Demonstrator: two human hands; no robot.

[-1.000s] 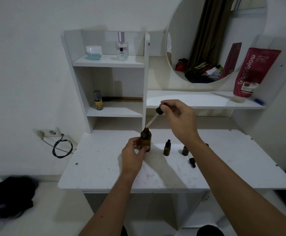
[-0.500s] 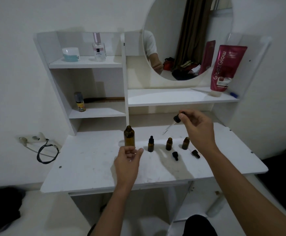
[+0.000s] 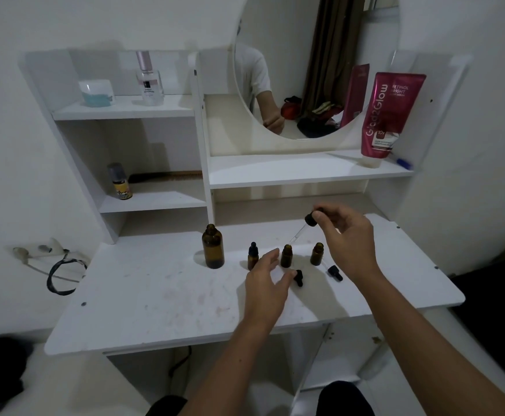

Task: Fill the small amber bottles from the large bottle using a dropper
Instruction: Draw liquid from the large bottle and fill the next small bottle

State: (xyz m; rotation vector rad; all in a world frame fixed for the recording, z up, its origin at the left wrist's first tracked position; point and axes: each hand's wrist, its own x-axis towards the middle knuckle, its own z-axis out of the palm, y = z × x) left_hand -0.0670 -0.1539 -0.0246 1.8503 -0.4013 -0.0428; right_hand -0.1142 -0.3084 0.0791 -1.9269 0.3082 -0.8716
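The large amber bottle (image 3: 213, 247) stands uncapped on the white table (image 3: 161, 295), left of three small amber bottles. The left small bottle (image 3: 253, 256) wears a black dropper cap. The middle small bottle (image 3: 286, 256) and the right one (image 3: 317, 253) are uncapped. My right hand (image 3: 345, 235) pinches the black bulb of a glass dropper (image 3: 302, 228), whose tip hangs just above the middle bottle's mouth. My left hand (image 3: 267, 282) hovers with relaxed fingers just in front of the left and middle bottles, holding nothing. Two loose black dropper caps (image 3: 298, 277) (image 3: 334, 272) lie on the table.
Shelves behind hold a jar (image 3: 96, 93), a perfume bottle (image 3: 149, 78), a small spray can (image 3: 119, 181) and a comb (image 3: 167, 176). A red tube (image 3: 390, 115) leans beside the round mirror (image 3: 314, 64). A black cable (image 3: 62, 274) hangs at the table's left end.
My left hand let go of the large bottle and moved right toward the small bottles. My right hand carried the dropper from the large bottle to above the middle small bottle.
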